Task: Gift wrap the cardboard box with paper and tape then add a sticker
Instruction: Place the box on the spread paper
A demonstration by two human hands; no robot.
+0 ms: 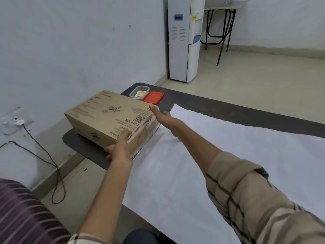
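Cardboard box [109,117] sits at the left end of the dark table [84,147], with both hands on it.
Its right end meets the edge of the white paper [202,164] spread over the table. The left hand [121,148] grips the near corner; the right hand [164,119] presses flat, fingers straight, against the end face. A clear tub [139,92] and red lid [153,97] sit just behind.

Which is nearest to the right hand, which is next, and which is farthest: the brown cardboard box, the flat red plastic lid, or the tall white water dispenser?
1. Brown cardboard box: touching the right hand, on its left.
2. Flat red plastic lid: on the table just beyond the hand.
3. Tall white water dispenser: far off by the wall.
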